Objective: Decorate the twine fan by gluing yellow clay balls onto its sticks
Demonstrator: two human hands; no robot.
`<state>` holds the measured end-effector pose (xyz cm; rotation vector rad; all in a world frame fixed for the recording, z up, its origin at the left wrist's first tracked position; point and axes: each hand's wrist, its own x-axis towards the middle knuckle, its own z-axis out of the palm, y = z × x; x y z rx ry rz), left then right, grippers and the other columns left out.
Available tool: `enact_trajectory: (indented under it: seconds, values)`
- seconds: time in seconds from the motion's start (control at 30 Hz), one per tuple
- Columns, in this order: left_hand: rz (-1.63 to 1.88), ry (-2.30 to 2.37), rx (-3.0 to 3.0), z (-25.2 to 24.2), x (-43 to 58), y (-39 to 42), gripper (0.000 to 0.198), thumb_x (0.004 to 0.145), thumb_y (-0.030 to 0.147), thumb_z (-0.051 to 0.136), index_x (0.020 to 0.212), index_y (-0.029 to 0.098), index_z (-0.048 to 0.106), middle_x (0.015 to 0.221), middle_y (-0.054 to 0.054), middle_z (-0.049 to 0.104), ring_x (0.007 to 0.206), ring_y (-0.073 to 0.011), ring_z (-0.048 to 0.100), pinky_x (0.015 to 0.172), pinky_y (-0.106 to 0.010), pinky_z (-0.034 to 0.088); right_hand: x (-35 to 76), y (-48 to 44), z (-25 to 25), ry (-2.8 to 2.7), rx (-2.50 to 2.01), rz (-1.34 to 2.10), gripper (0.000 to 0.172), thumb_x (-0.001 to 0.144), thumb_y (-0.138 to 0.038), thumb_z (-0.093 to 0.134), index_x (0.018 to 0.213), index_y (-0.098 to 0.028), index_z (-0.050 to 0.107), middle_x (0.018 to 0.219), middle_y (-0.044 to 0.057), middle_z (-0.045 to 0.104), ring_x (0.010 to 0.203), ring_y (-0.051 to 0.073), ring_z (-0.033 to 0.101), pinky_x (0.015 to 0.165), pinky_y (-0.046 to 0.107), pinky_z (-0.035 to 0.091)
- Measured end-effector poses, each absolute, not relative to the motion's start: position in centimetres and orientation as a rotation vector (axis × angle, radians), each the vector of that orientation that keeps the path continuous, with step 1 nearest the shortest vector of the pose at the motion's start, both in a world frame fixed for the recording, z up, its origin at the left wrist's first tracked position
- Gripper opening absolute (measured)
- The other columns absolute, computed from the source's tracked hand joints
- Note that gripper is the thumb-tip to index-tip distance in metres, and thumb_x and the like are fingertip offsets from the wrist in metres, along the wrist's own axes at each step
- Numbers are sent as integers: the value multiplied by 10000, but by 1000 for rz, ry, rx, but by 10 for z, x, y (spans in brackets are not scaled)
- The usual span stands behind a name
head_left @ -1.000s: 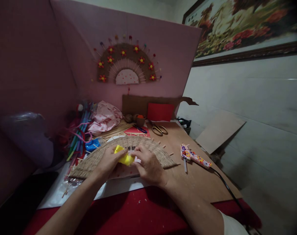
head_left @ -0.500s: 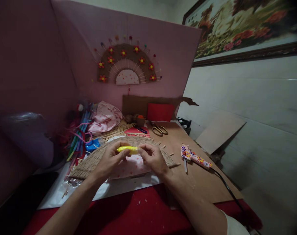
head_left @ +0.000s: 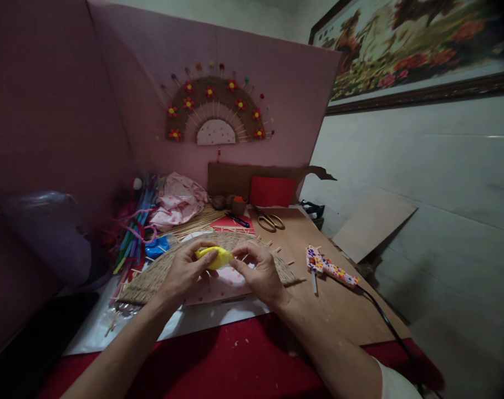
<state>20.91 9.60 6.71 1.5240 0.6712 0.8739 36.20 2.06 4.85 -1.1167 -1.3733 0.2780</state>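
Note:
A soft yellow packet (head_left: 218, 258), which looks like modelling clay in see-through wrap, is held up between my two hands. My left hand (head_left: 190, 267) grips its left part between thumb and fingers. The thumb and fingertips of my right hand (head_left: 260, 272) pinch its right end. Beneath both hands lies a half-round fan shape (head_left: 152, 277) wound with brown twine, thin sticks poking out around its edge. Pink-dotted cloth (head_left: 218, 288) covers the fan's inner half-circle, partly hidden by my hands. A blue packet (head_left: 157, 246) rests by the fan's upper left edge.
On the right, a flower-patterned glue gun (head_left: 332, 269) with a black cord lies on brown board (head_left: 343, 310). Gold-handled scissors (head_left: 270, 221) lie further back. Crumpled pink cloth (head_left: 179, 199) and pipe cleaners (head_left: 133, 233) sit back left. A finished fan (head_left: 214, 88) hangs behind.
The yellow packet has been turned and now shows a broader, wider face. My right fingers have shifted slightly at its right end, while my left hand keeps hold.

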Motion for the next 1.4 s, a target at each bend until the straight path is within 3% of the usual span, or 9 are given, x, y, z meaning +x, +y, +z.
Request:
enact_trajectory:
  seconds: [0.13,0.4,0.53,0.93,1.1,1.23,1.4]
  values:
    - [842,673,1416,68,210,95,370,696,486,686,827,153,592,685,-17,645,483,-123,597,417,-203,447,363,23,46,-1338,-1026,336,49,740,-164,658,765,-203,675,780,16,584,711,139,545,610,262,460]
    - [898,747,1261,61,215,97,387,559,410,795,769,148,603,626,-4,643,472,-130,584,417,-215,457,361,24,41,-1409,-1014,337,203,771,-130,612,913,-234,715,827,15,540,731,131,525,620,252,452]
    - [925,762,1279,56,215,100,338,558,353,792,755,140,618,625,-2,634,502,-124,569,443,-213,450,362,22,42,-1561,-1117,246,237,769,-100,623,983,-187,677,847,23,523,711,134,508,646,270,442]
    - [1050,909,1503,52,223,90,113,497,171,652,588,156,588,495,52,527,448,-92,470,415,-177,362,353,11,43,-1891,-1292,76,267,783,-48,486,1017,-172,516,992,93,506,952,225,491,854,362,440]
    - [1025,918,1397,47,229,86,123,502,165,641,607,164,577,493,62,521,431,-96,486,408,-181,364,352,9,45,-1955,-1448,-39,291,721,-65,497,993,-166,473,969,110,494,885,246,491,777,377,462]
    - [966,852,1199,53,229,82,236,493,207,715,670,161,566,513,50,560,439,-113,522,398,-192,389,352,8,47,-1948,-1376,-120,213,755,-109,485,961,-164,475,927,109,511,842,237,500,730,356,453]
    - [936,808,1000,61,228,85,315,474,245,773,678,152,553,496,19,593,409,-126,534,357,-202,403,354,12,46,-1717,-1257,60,79,739,-181,550,806,-189,510,731,14,515,646,153,481,604,278,413]
